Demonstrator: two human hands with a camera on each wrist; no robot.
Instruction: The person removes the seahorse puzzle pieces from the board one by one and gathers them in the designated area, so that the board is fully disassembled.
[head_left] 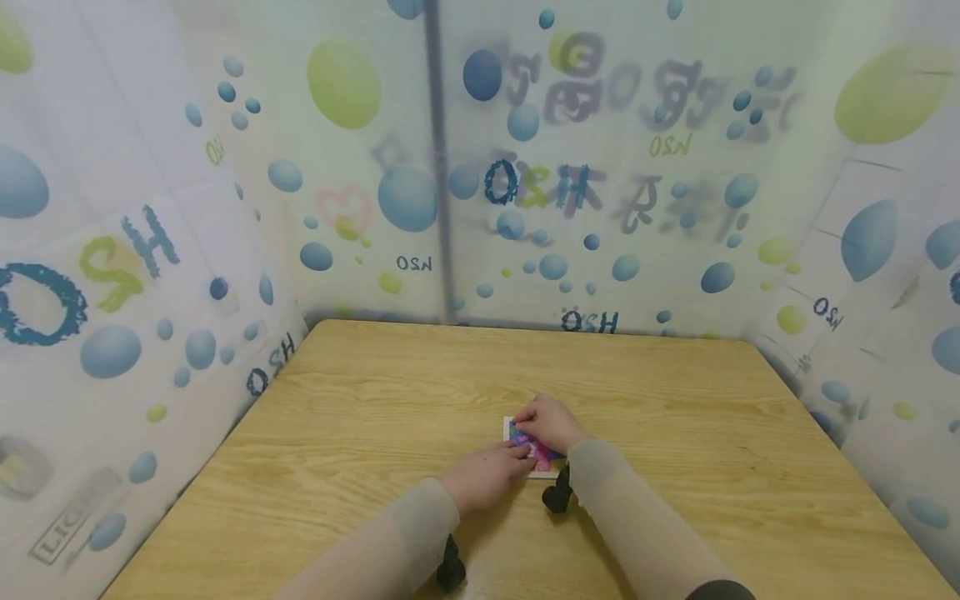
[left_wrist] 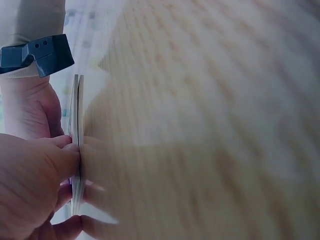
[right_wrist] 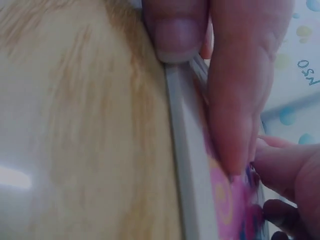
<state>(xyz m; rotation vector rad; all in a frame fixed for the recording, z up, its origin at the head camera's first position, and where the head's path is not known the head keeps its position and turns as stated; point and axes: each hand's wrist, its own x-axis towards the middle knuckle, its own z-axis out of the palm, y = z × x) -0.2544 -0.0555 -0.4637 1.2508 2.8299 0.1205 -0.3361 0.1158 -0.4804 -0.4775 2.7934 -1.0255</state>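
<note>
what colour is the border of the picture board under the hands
The border is off-white; right wrist view shows it best.

Pale curtains (head_left: 468, 242) with blue and green spots surround a wooden table (head_left: 375, 400).

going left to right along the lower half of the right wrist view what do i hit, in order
Wooden tabletop → pale edge of the picture board → its pink-and-yellow printed face → the right hand.
</note>
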